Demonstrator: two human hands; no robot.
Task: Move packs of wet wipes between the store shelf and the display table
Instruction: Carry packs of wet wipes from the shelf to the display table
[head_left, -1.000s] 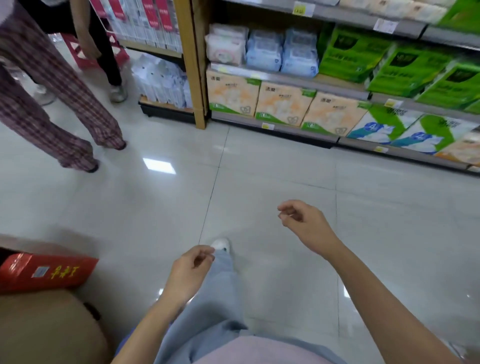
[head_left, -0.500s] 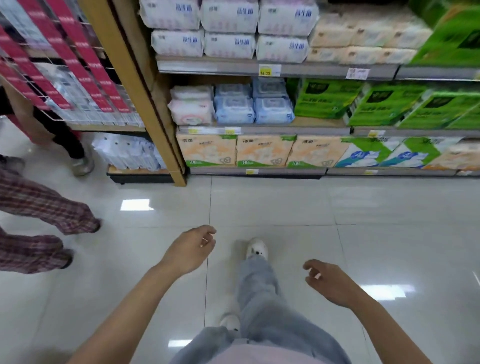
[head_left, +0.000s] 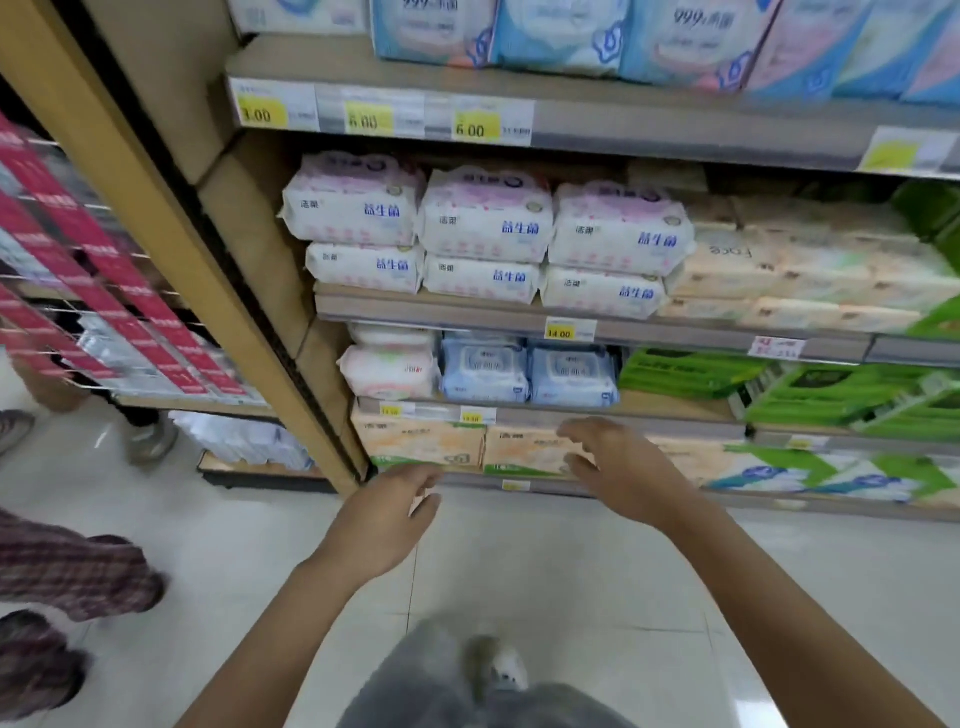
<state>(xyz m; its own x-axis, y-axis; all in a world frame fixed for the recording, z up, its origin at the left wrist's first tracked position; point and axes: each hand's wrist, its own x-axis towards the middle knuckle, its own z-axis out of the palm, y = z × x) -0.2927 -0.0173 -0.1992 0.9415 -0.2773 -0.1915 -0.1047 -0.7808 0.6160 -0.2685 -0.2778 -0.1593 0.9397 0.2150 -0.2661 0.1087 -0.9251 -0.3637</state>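
Closer than half a second ago: the store shelf (head_left: 649, 413) now fills the upper frame, and both my hands have risen from over the floor to its lower tiers.

Task's goods: blue wet wipes packs (head_left: 527, 374), two side by side, centre of frame, second tier from the floor; pink wet wipes pack (head_left: 389, 371) just left of them, with another stacked on top. All are on the shelf, none touched.

Progress, as I judge it: approach nearly done; picking, carrying and setting down all remain. Display table not in view.

Left hand (head_left: 382, 519): lower centre, fingers loosely curled, holding nothing, in front of the orange tissue packs (head_left: 421, 441) and, I think, short of them.

Right hand (head_left: 623, 470): just below the blue wet wipes packs, fingers spread fairly wide, thumb apart, holding nothing; no contact that I can tell.

Also present: white-and-pink packs (head_left: 485, 223) one tier up; green packs (head_left: 753, 384) at right; person in plaid trousers (head_left: 72, 566) at lower left.
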